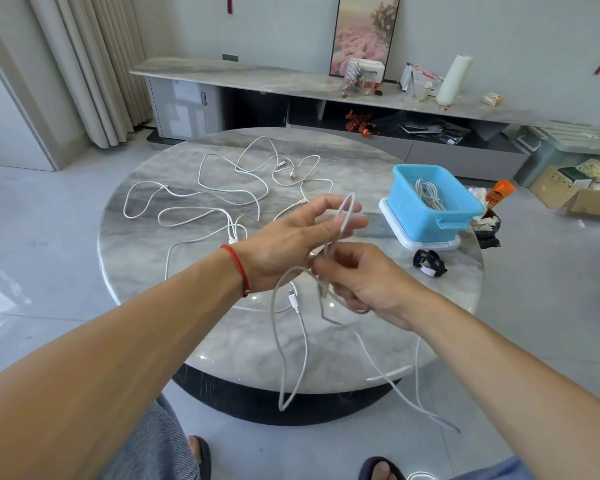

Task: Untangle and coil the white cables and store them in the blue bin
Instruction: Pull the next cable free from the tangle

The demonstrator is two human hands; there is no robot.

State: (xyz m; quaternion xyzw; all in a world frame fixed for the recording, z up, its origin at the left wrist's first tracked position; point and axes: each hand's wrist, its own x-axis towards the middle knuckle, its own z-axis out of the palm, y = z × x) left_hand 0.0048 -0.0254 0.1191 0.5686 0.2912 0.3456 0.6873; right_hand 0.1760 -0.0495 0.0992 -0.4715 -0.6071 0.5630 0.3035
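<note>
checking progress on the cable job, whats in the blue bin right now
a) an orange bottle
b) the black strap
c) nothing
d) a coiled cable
d: a coiled cable lies inside the blue bin, while the black strap sits on the table in front of it.

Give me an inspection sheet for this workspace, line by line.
Surface: round marble table.
Job's things: blue bin at the table's right edge on a white lid, one coiled cable inside.
Clutter: black strap near the bin.
Grippers: left hand has the held cable looped over its fingers; right hand pinches it.
Cables: tangled cables lie loose on the table's far side; the held cable's loops hang past the near edge.
Surroundings: long sideboard with oddments, curtain, cardboard boxes.
</note>
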